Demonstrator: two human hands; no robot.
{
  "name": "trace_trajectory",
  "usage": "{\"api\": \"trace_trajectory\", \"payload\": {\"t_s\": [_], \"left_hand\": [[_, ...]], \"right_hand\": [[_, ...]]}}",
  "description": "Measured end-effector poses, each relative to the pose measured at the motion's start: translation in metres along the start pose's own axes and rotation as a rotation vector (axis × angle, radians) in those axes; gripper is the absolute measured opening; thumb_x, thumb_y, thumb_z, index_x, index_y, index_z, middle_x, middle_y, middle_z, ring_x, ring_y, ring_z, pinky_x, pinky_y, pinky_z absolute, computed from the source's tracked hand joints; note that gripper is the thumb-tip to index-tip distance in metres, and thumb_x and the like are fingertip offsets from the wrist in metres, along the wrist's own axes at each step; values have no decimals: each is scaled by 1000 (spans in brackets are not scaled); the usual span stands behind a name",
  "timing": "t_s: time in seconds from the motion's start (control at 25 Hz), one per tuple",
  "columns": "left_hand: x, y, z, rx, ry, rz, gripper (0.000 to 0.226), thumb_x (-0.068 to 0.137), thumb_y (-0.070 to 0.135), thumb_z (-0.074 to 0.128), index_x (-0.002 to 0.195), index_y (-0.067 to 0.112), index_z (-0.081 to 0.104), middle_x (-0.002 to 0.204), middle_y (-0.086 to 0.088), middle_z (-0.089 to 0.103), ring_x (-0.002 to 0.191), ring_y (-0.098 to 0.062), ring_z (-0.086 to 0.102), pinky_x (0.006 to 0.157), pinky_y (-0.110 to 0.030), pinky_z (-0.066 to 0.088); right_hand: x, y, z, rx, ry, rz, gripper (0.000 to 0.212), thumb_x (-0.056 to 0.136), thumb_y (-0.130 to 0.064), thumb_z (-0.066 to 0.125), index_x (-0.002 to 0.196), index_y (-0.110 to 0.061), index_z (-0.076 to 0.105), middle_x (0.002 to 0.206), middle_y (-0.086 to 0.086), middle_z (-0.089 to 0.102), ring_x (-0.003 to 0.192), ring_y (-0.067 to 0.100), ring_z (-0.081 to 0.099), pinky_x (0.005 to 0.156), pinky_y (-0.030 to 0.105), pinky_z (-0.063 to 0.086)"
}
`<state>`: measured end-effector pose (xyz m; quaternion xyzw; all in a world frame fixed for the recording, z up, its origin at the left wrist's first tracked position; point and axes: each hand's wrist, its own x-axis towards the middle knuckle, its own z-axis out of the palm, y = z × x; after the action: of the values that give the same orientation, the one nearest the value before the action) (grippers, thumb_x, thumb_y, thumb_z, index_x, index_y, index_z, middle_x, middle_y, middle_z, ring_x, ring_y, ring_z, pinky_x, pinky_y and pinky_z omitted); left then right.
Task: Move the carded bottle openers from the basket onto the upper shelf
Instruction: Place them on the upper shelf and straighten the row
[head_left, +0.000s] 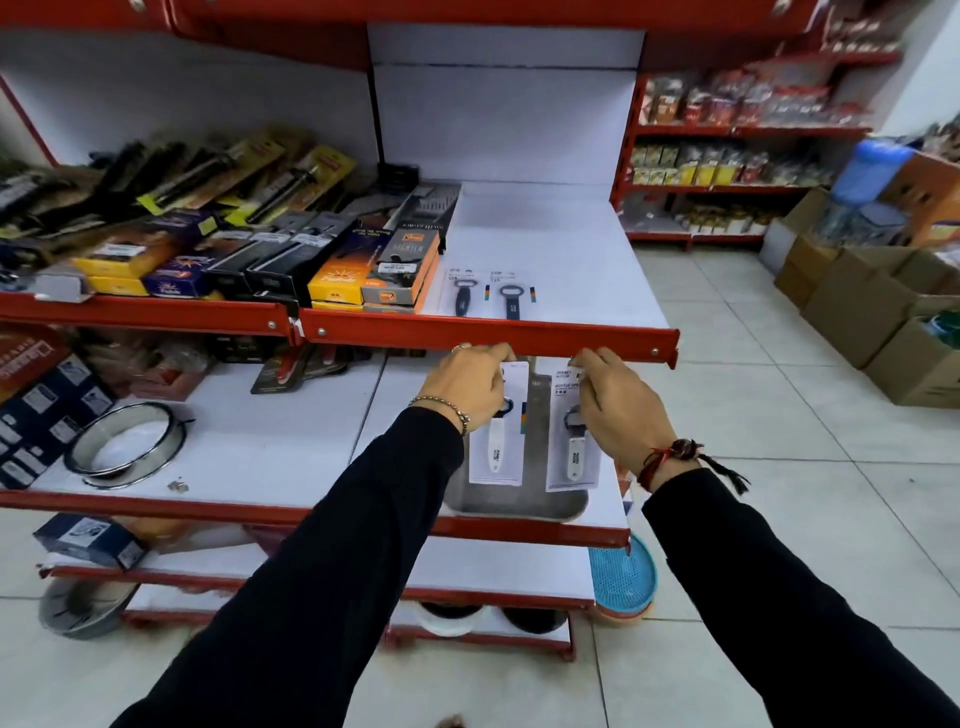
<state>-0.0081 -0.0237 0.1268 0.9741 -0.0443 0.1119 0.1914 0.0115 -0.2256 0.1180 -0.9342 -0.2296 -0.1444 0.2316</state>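
**Both grips closed on carded openers, just below upper shelf lip**

Left hand (470, 387) pinches the top edge of a carded bottle opener (497, 431); card hangs vertically, white handle down. Holding by the top likely keeps the card face readable and lets it slide flat over the lip. Right hand (615, 405) grips a second carded opener (571, 441) the same way. Both cards sit just under the red front edge of the upper shelf (545, 244). Two dark-handled openers (485, 293) already lie there, side by side, beside boxed lighters (400, 270). Basket (623, 577), blue, stands lower right, partly hidden.
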Motion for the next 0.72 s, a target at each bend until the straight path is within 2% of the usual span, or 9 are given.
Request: {"api": "trace_trajectory", "payload": {"t_s": [0.12, 0.2, 0.28, 0.4, 0.48, 0.6, 0.64, 0.72], "left_hand": [[16, 18, -34, -10, 27, 49, 36, 93, 10, 41, 124, 16, 59, 111, -10, 71, 104, -30, 65, 80, -33, 51], [32, 29, -56, -34, 31, 62, 38, 92, 9, 41, 125, 15, 58, 109, -13, 70, 95, -31, 67, 70, -28, 42], [51, 39, -76, -38, 49, 64, 38, 91, 9, 41, 125, 15, 58, 102, -11, 69, 82, -27, 60, 65, -26, 37], [88, 49, -100, -78, 38, 58, 39, 90, 9, 41, 123, 17, 59, 97, -11, 67, 76, -28, 57, 67, -27, 42], [123, 54, -111, -116, 15, 55, 40, 89, 6, 41, 122, 15, 61, 106, -15, 69, 84, -31, 60, 74, -27, 45], [178, 61, -120, -112, -29, 22, 44, 90, 5, 41, 128, 14, 59, 127, -14, 64, 111, -33, 60, 84, -24, 41], [194, 63, -121, -102, -54, 5, 45, 91, 5, 42, 132, 15, 58, 133, -13, 61, 119, -32, 57, 87, -23, 40], [219, 64, -115, -86, -125, -19, 48, 93, 6, 41, 138, 14, 53, 144, -11, 54, 130, -29, 51, 97, -25, 40]], "right_hand": [[16, -6, -41, 2, 73, -24, 25, 94, -15, 35, 111, -18, 53, 105, 2, 57, 87, 27, 59, 65, 35, 45], [32, -8, -65, -9, 113, -40, 27, 93, -14, 35, 112, -17, 54, 102, 4, 58, 87, 30, 58, 66, 38, 47], [52, -8, -87, -13, 144, -52, 29, 92, -13, 34, 113, -15, 54, 101, 7, 58, 88, 32, 57, 71, 44, 50], [92, 1, -108, -22, 176, -43, 28, 92, -11, 34, 111, -10, 54, 101, 10, 57, 92, 37, 57, 77, 47, 50], [124, 13, -116, -28, 181, -20, 25, 92, -8, 34, 106, -6, 55, 101, 15, 57, 94, 37, 57, 76, 44, 47], [172, 33, -117, -16, 132, 34, 20, 90, -7, 35, 97, -9, 53, 96, 11, 54, 87, 32, 54, 72, 36, 38], [187, 40, -115, 9, 102, 66, 20, 90, -7, 35, 98, -11, 53, 96, 9, 54, 83, 29, 52, 71, 34, 37], [212, 52, -106, 57, 29, 113, 30, 89, -4, 36, 108, -6, 58, 100, 17, 62, 84, 32, 58, 72, 30, 40]]}}
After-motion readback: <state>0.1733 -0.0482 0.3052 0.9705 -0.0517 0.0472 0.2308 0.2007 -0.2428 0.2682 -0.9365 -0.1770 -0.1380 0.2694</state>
